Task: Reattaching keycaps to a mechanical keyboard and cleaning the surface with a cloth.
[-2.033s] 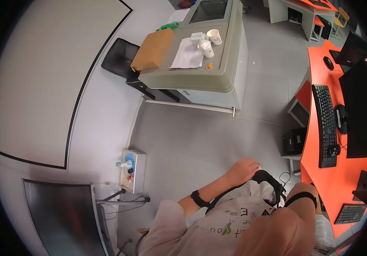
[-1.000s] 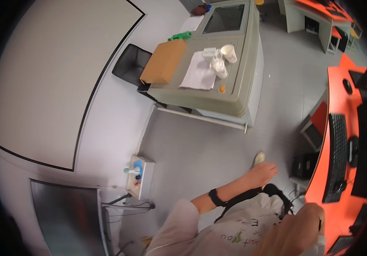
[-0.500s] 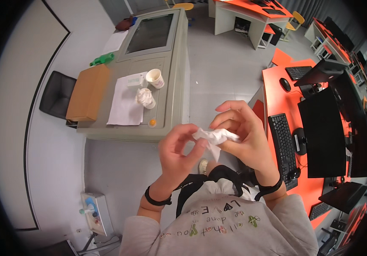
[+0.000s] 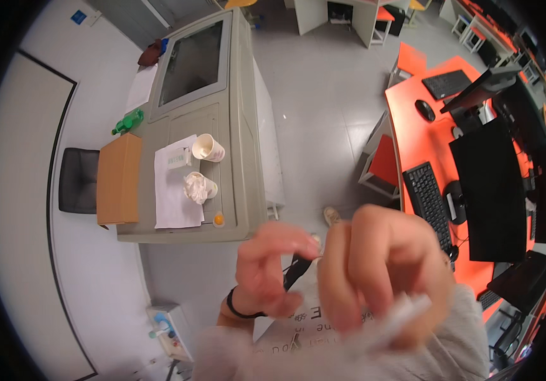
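Close in front of me, my right hand (image 4: 387,273) is closed with a white tissue (image 4: 406,314) in its fingers; both are blurred. My left hand (image 4: 273,263) is beside it on the left. Its fingers curve away from the thumb, with nothing seen between them. Beyond my hands, on the grey console, a paper cup (image 4: 211,188) has crumpled white tissue (image 4: 195,188) sticking out of its top. Another paper cup (image 4: 211,148) stands just behind it, next to a small white box (image 4: 179,158). Both cups are apart from my hands.
The grey console (image 4: 235,184) also holds white paper (image 4: 171,200), a small orange item (image 4: 219,219), a cardboard box (image 4: 119,181) and a green bottle (image 4: 128,122). On my right is an orange desk (image 4: 406,114) with a keyboard (image 4: 428,197) and monitor (image 4: 487,190).
My hands have parted and come nearer; the tissue that was between them is now in the right hand alone. The view has shifted, and the console's front edge appears lower.
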`<state>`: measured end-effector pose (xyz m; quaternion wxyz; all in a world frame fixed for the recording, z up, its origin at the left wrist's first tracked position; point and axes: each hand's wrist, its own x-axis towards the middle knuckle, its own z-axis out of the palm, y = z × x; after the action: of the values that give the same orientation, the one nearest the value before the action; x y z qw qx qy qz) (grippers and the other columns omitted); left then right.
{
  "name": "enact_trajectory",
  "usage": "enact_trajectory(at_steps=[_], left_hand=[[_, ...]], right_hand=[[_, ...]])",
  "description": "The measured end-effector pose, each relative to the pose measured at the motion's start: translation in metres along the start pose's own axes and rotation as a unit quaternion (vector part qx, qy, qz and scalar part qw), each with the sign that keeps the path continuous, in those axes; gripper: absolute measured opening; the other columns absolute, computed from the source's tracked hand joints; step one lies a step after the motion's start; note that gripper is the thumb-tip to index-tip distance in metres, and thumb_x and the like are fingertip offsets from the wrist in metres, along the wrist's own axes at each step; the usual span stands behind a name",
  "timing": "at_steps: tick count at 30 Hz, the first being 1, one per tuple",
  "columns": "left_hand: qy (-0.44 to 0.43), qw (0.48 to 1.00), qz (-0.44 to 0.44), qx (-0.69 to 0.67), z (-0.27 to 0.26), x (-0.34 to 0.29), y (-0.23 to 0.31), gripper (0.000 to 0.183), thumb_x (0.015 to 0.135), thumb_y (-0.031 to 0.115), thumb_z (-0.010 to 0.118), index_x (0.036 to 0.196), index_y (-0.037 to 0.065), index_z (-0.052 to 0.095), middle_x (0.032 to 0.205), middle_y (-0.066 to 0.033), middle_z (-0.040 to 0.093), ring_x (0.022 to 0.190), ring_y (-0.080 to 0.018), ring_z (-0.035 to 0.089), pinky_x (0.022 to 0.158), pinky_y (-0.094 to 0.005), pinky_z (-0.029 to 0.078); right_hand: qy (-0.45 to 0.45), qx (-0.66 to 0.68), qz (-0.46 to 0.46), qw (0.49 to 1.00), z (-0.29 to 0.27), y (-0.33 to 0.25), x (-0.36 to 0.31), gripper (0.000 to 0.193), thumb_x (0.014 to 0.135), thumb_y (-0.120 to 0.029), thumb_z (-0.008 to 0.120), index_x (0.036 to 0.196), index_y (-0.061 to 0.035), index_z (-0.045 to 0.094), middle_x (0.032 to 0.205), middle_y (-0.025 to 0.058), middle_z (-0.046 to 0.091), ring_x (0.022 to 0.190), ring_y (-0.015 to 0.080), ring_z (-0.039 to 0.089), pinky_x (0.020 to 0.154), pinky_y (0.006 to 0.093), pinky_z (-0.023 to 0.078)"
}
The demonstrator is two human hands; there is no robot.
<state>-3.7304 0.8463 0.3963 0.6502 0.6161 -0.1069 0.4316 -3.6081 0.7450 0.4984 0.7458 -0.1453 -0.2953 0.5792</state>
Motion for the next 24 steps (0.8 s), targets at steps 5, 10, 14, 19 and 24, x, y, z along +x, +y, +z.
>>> enact_trajectory(at_steps=[5,10,14,19,24], left_hand=[[0.047,0.922,-0.185,0.338,0.004,0.0,-0.068,0.031,0.077,-0.003,0.063,0.105,0.001,0.052,0.09,-0.0089,0.057,0.075,-0.0186,0.055,0.07,-0.0278,0.046],[-0.118,0.857,-0.274,0.419,-0.022,-0.052,-0.15,0.024,0.079,0.006,0.06,0.102,0.0,0.053,0.094,-0.0137,0.055,0.086,-0.0301,0.055,0.075,-0.036,0.046],[-0.175,0.816,-0.324,0.446,-0.051,-0.096,-0.193,0.023,0.079,0.01,0.059,0.1,0.001,0.053,0.096,-0.0147,0.055,0.089,-0.0338,0.054,0.078,-0.0402,0.045],[-0.184,0.75,-0.397,0.497,-0.079,-0.141,-0.23,0.021,0.078,0.011,0.058,0.097,0.004,0.054,0.094,-0.0152,0.055,0.092,-0.0344,0.055,0.078,-0.0434,0.046],[-0.18,0.678,-0.489,0.518,-0.101,-0.192,-0.251,0.018,0.078,0.013,0.053,0.093,0.003,0.056,0.095,-0.0177,0.058,0.091,-0.0359,0.057,0.076,-0.0456,0.048]], right_hand=[[-0.132,0.42,-0.134,0.888,0.007,0.017,0.031,0.034,0.068,-0.002,0.072,0.091,0.0148,0.055,0.074,0.0183,0.06,0.06,0.0223,0.059,0.052,0.0297,0.048],[-0.105,0.359,-0.217,0.902,-0.021,0.011,0.046,0.009,0.068,0.001,0.073,0.065,0.0016,0.065,0.072,0.0171,0.063,0.086,0.0303,0.059,0.071,0.0369,0.05],[-0.247,0.382,-0.018,0.89,-0.046,-0.008,0.065,0.027,0.074,-0.007,0.073,0.095,0.0061,0.065,0.102,0.0181,0.06,0.106,0.0292,0.051,0.086,0.0361,0.044],[-0.232,0.146,-0.086,0.958,-0.048,-0.023,0.084,0.053,0.074,-0.008,0.074,0.118,0.0106,0.05,0.112,0.0211,0.056,0.107,0.0285,0.052,0.088,0.0361,0.044],[-0.251,0.431,0.153,0.853,-0.046,-0.03,0.085,0.052,0.079,-0.005,0.069,0.117,0.02,0.044,0.118,0.0283,0.052,0.107,0.0367,0.055,0.092,0.0412,0.044]])
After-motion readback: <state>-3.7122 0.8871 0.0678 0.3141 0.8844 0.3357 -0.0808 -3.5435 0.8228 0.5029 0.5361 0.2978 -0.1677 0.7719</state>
